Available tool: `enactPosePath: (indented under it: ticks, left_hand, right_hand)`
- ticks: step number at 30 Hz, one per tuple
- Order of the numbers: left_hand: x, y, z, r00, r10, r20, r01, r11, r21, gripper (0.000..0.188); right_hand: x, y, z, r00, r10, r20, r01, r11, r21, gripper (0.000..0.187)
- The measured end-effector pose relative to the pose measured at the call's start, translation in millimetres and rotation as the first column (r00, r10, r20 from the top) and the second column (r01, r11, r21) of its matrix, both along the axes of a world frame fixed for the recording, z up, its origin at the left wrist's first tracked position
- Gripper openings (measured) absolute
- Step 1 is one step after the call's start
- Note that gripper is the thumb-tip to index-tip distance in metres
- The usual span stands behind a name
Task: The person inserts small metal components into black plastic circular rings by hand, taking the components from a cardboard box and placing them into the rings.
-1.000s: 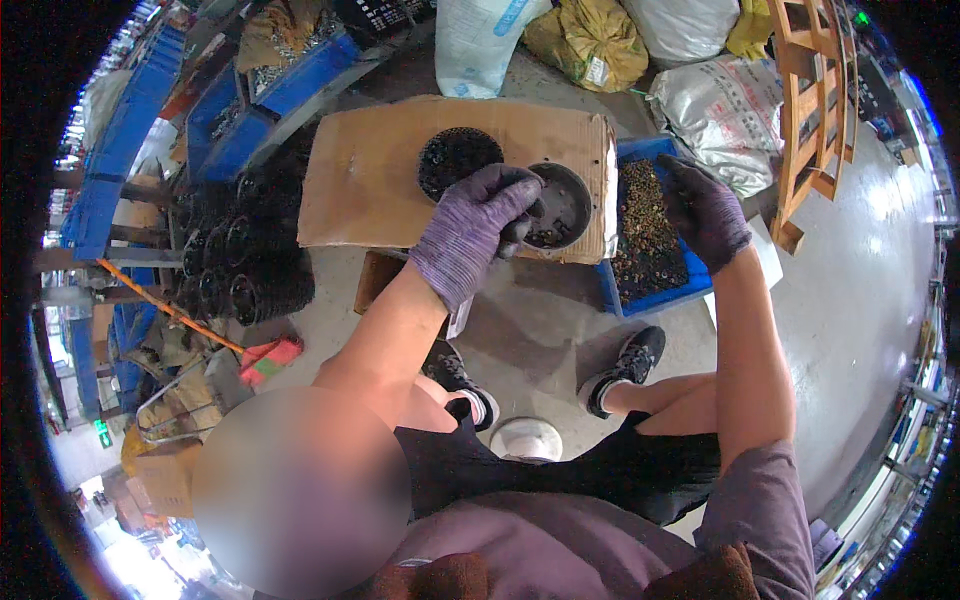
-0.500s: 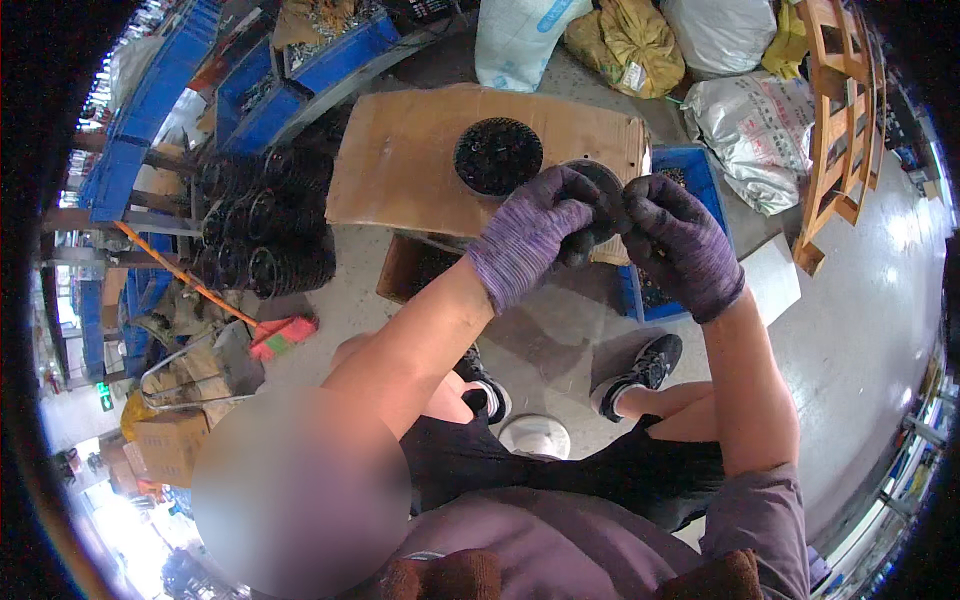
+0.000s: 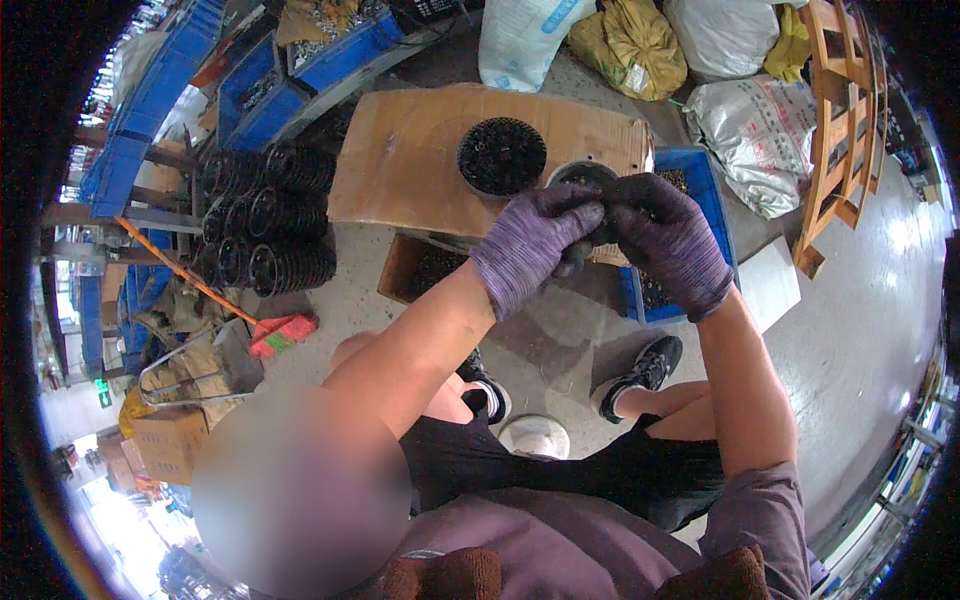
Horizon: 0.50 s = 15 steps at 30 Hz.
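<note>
My left hand [image 3: 530, 243], in a purple glove with dark fingers, is closed in a pinch near the right end of a cardboard sheet [image 3: 395, 150]. Against its fingertips is my right hand [image 3: 680, 245], gloved alike, its fingers also pressed together. Whatever they hold is dark and small, and the fingers hide it. Just beyond the fingers shows the rim of a round container [image 3: 578, 166] with dark contents, partly covered by the hands. To its left on the cardboard stands a round black tub [image 3: 502, 157] full of small black parts.
A blue crate [image 3: 718, 185] of small parts stands right of the cardboard, an open carton [image 3: 398, 275] partly below it. Black ringed baskets [image 3: 280, 225] are stacked at left, near a broom [image 3: 283, 335]. Sacks [image 3: 628, 50] and a wooden pallet [image 3: 835, 130] are at the far right.
My right hand has shifted left, so the fingertips of both hands now meet. More of the round container's rim shows behind them.
</note>
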<state>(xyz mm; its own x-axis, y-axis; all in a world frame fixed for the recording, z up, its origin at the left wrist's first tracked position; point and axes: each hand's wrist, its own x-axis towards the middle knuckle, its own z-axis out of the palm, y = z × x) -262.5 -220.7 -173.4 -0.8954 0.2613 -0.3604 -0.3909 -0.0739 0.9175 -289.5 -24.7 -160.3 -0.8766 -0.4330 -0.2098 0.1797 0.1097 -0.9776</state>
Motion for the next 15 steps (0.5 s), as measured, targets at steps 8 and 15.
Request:
enactPosePath:
  ticks: [8,15]
  left_hand:
    - [1,-3,0,0.989,0.034,0.142,-0.069,0.966,0.251,0.022]
    - [4,-3,3,0.983,0.128,0.132,-0.148,0.977,0.155,0.014]
  right_hand:
    - [-1,1,13,0.943,-0.031,0.333,0.098,0.977,-0.188,0.019]
    - [-6,26,-21,0.727,0.273,-0.63,-0.104,0.951,0.291,0.02]
